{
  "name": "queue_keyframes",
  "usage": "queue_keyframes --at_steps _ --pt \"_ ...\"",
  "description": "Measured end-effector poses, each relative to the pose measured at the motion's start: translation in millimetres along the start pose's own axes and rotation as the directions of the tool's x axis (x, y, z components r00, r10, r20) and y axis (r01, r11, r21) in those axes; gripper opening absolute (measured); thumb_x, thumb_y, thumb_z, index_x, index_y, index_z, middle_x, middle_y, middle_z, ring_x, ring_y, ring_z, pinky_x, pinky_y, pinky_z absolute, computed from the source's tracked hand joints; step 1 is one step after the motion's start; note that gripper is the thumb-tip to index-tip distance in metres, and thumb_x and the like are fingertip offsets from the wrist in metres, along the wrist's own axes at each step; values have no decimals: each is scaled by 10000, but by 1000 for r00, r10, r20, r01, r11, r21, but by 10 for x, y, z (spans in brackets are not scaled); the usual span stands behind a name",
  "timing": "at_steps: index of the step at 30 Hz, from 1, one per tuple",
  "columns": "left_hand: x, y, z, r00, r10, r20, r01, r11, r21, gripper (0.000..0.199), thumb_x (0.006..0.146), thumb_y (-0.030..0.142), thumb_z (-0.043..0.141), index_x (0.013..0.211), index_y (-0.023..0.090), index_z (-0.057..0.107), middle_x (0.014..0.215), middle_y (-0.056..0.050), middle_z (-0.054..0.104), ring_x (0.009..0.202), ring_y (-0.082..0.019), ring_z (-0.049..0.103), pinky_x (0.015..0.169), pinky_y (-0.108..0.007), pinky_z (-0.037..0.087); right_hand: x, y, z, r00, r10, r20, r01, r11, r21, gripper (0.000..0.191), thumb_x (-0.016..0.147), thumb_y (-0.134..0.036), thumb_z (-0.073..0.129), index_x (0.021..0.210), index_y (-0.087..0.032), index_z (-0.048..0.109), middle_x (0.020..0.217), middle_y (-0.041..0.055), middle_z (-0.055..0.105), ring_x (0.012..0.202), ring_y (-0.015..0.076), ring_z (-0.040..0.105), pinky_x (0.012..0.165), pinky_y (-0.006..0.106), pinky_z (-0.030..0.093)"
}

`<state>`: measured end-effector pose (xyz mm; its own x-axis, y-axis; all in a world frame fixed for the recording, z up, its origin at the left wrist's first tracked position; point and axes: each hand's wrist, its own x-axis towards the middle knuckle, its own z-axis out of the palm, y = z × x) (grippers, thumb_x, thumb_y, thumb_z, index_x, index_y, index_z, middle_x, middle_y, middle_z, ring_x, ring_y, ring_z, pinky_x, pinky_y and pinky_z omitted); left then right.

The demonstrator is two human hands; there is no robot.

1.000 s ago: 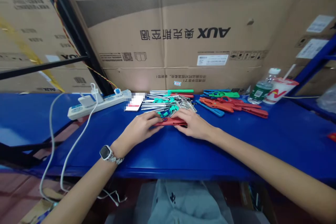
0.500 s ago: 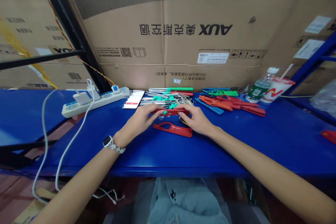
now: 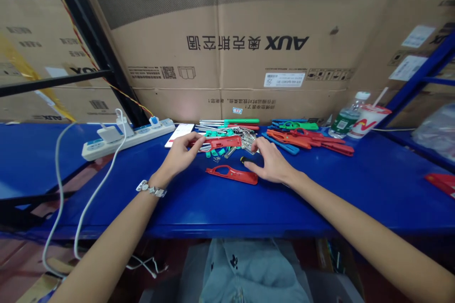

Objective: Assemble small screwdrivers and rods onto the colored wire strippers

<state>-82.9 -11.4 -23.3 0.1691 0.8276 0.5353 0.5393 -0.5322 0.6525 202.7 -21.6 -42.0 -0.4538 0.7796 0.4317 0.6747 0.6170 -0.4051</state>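
Observation:
My left hand (image 3: 183, 154) grips one end of a red plastic shell (image 3: 224, 142), whose other end points right over a pile of metal and teal parts (image 3: 213, 133). To the right, my right hand (image 3: 269, 160) is off the shell, its thumb and fingers apart around a gap. A small black and yellow object (image 3: 244, 159) lies by its thumb. Another red shell (image 3: 232, 174) with an oval opening lies on the blue table (image 3: 170, 213) in front of my hands. Tiny screws (image 3: 216, 159) are scattered just behind it.
Red, orange, green and blue shells (image 3: 305, 137) lie right of the pile, near a bottle (image 3: 345, 116) and a cup (image 3: 369, 120). At the left are a white power strip (image 3: 128, 139) with cables and a phone (image 3: 179, 133). Cardboard (image 3: 245, 9) stands behind.
My right hand has let go of the red shell and moved slightly right, its fingers spreading. The shell stays in my left hand, which has shifted a little left. The view has shifted slightly.

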Motion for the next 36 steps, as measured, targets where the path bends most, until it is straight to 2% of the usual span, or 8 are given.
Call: queue_keyframes --at_steps 4,12,15,18,21,28,34,36 --pt "-4 40 -34 999 -12 -48 10 999 -40 289 917 416 571 778 169 628 668 -1 558 606 -127 465 563 -256 380 -45 -164 10 971 -183 152 199 975 -98 334 806 -517 775 939 -221 695 1124 120 587 1090 306 552 951 513 413" --pt "-39 96 -8 999 10 -38 -12 998 -62 318 908 449 582 755 174 631 638 3 565 579 -121 471 548 -243 400 126 61 40 992 -99 74 87 985 152 129 935 -303 647 862 -213 703 904 35 719 926 226 634 920 443 406" --pt "-68 81 40 997 49 66 -45 997 -69 319 916 439 565 751 173 627 659 -10 606 606 -131 517 568 -247 425 162 202 -27 998 27 -49 -9 940 340 211 927 -396 636 879 -201 702 864 35 723 823 207 639 803 363 454" --pt "-109 43 144 958 54 283 -45 998 -38 315 927 424 544 764 174 646 660 -15 637 585 -136 538 552 -253 423 176 312 -101 974 157 -162 -79 911 406 262 914 -443 631 867 -191 686 850 39 711 781 203 627 740 341 456" --pt "-155 25 257 907 78 414 -117 991 71 283 939 373 530 784 184 672 677 -21 642 599 -151 553 575 -278 439 167 386 -139 984 110 -142 -64 953 295 195 902 -378 646 854 -193 684 856 40 699 798 205 623 764 349 460" --pt "-226 77 342 879 265 396 -385 885 261 201 942 292 524 863 194 680 875 -70 656 874 -231 587 796 -385 509 147 400 -90 999 -41 -24 41 999 16 94 905 -242 648 834 -192 684 896 61 679 872 216 614 817 364 460" --pt "114 -78 193 954 217 205 -288 853 435 166 964 213 481 936 181 641 948 -83 664 928 -236 593 846 -386 495 143 419 -115 999 -32 16 32 998 -45 77 905 -221 626 876 -207 696 945 77 675 922 237 617 836 390 467" --pt "321 -159 147 947 150 284 -287 790 541 141 934 197 535 1008 175 654 1058 -110 665 996 -256 605 875 -391 490 175 426 -116 1000 -14 1 14 999 -50 77 896 -221 626 862 -206 694 941 80 677 914 241 625 834 396 471"
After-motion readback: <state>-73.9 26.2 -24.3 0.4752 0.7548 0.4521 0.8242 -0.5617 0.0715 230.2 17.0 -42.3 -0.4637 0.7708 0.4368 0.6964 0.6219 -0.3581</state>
